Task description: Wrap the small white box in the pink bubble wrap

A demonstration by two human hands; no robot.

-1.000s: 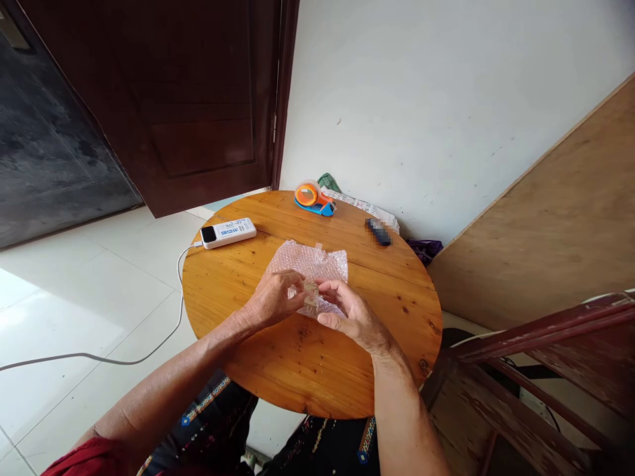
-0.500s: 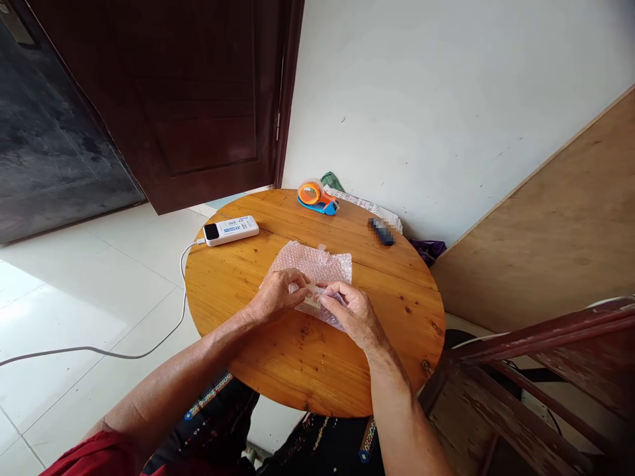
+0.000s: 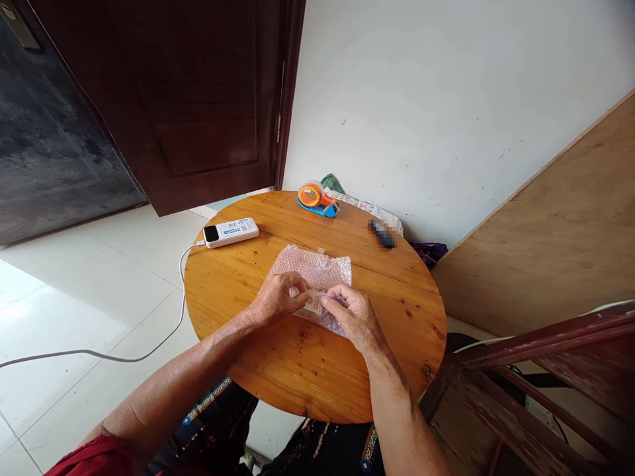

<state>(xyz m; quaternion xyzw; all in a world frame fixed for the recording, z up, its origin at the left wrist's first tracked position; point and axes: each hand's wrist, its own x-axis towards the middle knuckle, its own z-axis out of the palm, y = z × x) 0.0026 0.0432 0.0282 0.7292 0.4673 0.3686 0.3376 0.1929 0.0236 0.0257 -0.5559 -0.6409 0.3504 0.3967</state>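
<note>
A pinkish sheet of bubble wrap (image 3: 317, 266) lies on the round wooden table, part of it folded toward me under my hands. On its near part rests a small pale flat packet (image 3: 313, 303) with reddish print, half covered by my fingers. My left hand (image 3: 284, 295) is closed in a pinch at the wrap's left side, beside the packet. From the right, my right hand (image 3: 353, 311) pinches the wrap with thumb and forefinger close to the packet's right end. A thin clear edge shows between the two pinches; its exact kind is hard to make out.
Toward the back of the round table (image 3: 278, 370) stands an orange and blue tape dispenser (image 3: 318, 199). A white device (image 3: 231, 233) with a cable (image 3: 184, 291) lies at the left. A blurred dark object (image 3: 381, 233) is at the right. A wooden railing (image 3: 546, 337) stands beside the table.
Both hands stay at the wrap with little movement. The fingertips have drawn slightly apart, and more of the printed packet shows between them.
</note>
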